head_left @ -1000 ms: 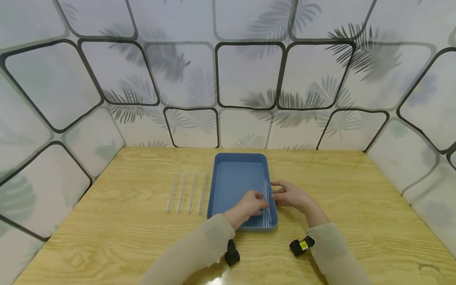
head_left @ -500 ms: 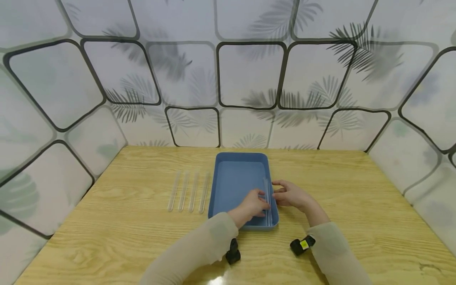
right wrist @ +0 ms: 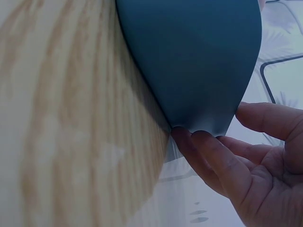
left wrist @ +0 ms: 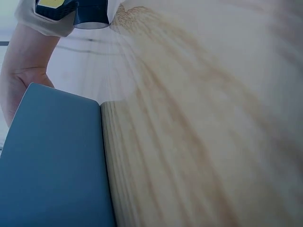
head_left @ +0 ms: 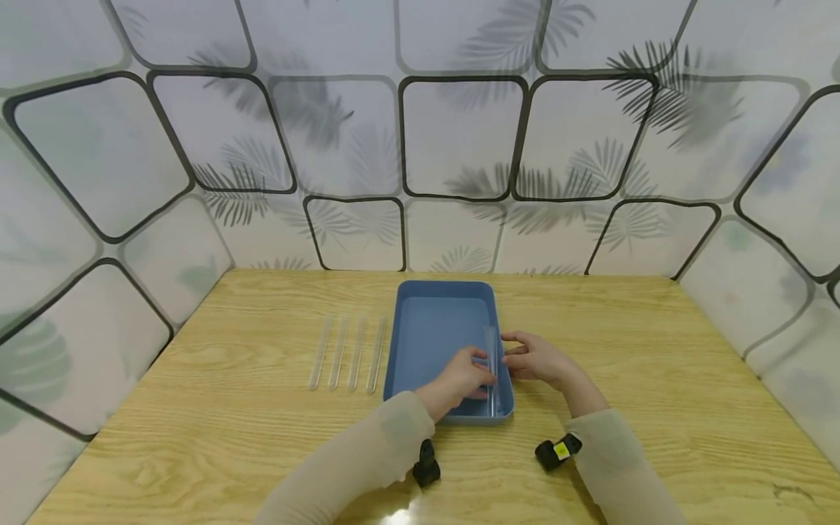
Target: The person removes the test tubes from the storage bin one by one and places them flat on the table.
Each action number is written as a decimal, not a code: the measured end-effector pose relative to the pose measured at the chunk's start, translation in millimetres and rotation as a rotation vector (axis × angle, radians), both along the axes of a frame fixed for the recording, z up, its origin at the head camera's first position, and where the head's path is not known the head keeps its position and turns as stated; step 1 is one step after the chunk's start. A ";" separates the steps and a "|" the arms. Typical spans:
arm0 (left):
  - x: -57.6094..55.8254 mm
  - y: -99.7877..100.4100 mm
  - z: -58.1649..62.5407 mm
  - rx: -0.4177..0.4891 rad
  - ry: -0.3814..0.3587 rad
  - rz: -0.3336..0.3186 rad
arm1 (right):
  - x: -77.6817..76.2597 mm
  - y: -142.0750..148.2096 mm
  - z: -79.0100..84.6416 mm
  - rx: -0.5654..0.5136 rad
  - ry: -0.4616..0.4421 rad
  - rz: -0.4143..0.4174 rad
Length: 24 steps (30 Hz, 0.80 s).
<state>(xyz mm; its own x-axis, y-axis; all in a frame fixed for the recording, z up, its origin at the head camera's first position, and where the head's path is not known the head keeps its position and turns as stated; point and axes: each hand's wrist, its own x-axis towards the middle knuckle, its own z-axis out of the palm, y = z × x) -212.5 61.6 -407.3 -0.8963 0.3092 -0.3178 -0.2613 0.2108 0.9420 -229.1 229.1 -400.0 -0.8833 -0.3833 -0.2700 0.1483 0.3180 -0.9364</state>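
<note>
"Tube [head_left: 492,341], where & which way?"
"In the tray [head_left: 436,319], along its R side. Long axis runs near-far, approx. parallel to that side. Might be >1 there; count unclear."
"L hand [head_left: 461,375]?"
"Reaching into tray, fingers bent, tips at the tube. Pinching or just touching, can't tell."
"R hand [head_left: 539,361]?"
"Outside tray, R side. Fingers loosely spread, tips touching the tray's outer face."
"Anything L of tray?"
"Yep, four clear tubes [head_left: 338,354] on the table [head_left: 656,364], side by side w/ gaps, also near-far."
</note>
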 end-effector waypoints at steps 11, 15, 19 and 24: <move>-3.0 -7.3 11.2 0.068 -0.025 0.011 | 0.7 -0.3 1.1 0.019 0.000 0.000; -3.4 -10.5 15.7 0.121 -0.033 0.019 | 0.5 -0.4 0.9 0.018 -0.001 -0.003; -3.3 -13.2 19.4 0.149 -0.037 0.016 | 0.4 -0.5 0.8 0.010 0.001 -0.009; -1.6 -16.2 23.8 0.157 -0.036 0.018 | 0.1 -1.3 -0.2 0.003 0.006 -0.010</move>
<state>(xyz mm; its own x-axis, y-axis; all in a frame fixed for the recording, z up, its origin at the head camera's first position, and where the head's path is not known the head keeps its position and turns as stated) -214.1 45.4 -383.5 -0.8911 0.3418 -0.2986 -0.2978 0.0563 0.9530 -229.0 227.8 -400.2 -0.8888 -0.3734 -0.2658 0.1457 0.3196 -0.9363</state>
